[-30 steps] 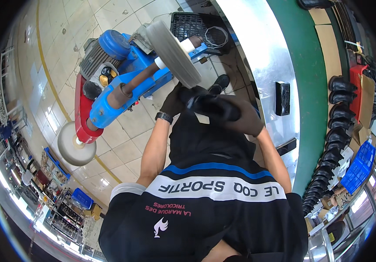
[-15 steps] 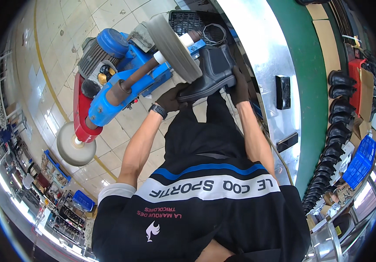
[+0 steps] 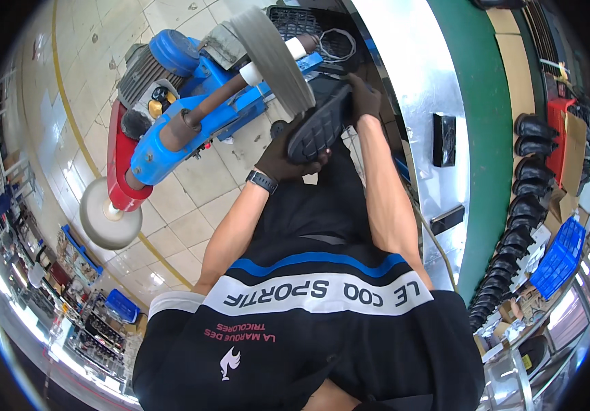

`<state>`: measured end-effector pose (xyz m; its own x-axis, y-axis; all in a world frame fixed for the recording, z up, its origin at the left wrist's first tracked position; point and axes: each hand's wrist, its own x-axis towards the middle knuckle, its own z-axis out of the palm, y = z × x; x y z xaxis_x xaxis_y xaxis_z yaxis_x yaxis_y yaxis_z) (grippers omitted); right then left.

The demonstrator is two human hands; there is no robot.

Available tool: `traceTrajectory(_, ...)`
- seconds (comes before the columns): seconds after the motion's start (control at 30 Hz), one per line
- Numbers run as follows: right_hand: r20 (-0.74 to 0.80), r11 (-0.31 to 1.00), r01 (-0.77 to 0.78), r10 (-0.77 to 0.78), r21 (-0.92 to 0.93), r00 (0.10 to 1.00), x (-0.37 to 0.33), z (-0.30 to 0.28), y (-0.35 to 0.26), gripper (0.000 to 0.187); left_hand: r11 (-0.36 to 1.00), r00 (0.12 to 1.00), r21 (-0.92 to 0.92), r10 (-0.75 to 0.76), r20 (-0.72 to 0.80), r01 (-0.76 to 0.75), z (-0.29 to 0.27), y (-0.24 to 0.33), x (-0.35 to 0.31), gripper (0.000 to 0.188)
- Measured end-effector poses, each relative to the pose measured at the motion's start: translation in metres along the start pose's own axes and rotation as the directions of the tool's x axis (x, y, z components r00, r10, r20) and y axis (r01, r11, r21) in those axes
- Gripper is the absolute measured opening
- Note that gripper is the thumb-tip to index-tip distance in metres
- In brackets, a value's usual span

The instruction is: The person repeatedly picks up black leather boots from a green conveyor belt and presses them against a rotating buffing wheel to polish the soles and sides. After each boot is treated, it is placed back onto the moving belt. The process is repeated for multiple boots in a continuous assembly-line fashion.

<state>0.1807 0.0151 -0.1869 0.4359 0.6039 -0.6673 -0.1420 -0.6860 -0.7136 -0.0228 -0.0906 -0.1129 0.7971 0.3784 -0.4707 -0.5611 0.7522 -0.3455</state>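
Observation:
A black ankle boot (image 3: pixel 321 122) is tilted in my hands with its treaded sole turned up toward me. My left hand (image 3: pixel 291 156), in a dark glove with a watch at the wrist, is closed round the toe end. Round the heel end, my gloved right hand (image 3: pixel 365 99) is closed. Just to the left of the boot, the large grey buffing wheel (image 3: pixel 274 61) looks blurred and stands very close to it; whether they touch I cannot tell. That wheel is mounted on the shaft of a blue polishing machine (image 3: pixel 168 154).
A second, pale wheel (image 3: pixel 109 214) sits at the machine's near left end. Behind the boot is a black plastic crate (image 3: pixel 293 22). On my right runs a metal-edged bench (image 3: pixel 421 82) with a green top, and farther right stands a row of black boots (image 3: pixel 514 240).
The boot has been turned from side-on to sole up, its toe now pointing toward me. My left hand has moved to the right under the toe, and my right hand has moved up at the heel.

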Motion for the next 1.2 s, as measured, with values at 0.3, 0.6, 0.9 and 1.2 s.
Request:
traceTrajectory(0.3,0.556,0.702,-0.428,0.056,0.569,0.830,-0.060,-0.012,-0.015,0.052,0.229,0.851,0.940,0.515,0.101,-0.251,0.078,-0.011,-0.036,0.027)
traceTrajectory(0.6,0.525,0.596,-0.572,0.276,0.564,0.805,-0.083,-0.016,0.082,0.054,0.449,0.828,0.893,0.514,-0.224,-0.037,0.048,-0.031,-0.037,0.029)
traceTrajectory(0.9,0.602,0.680,-0.642,0.359,0.356,0.713,-0.117,-0.029,0.037,0.050,0.720,0.738,0.693,0.479,-0.475,-0.022,0.071,-0.037,-0.022,0.025)
traceTrajectory(1.2,0.445,0.902,-0.419,0.421,-0.109,0.791,-0.147,-0.011,0.010,0.064,0.037,0.610,0.969,0.771,-0.183,0.244,0.032,-0.053,-0.014,0.044)
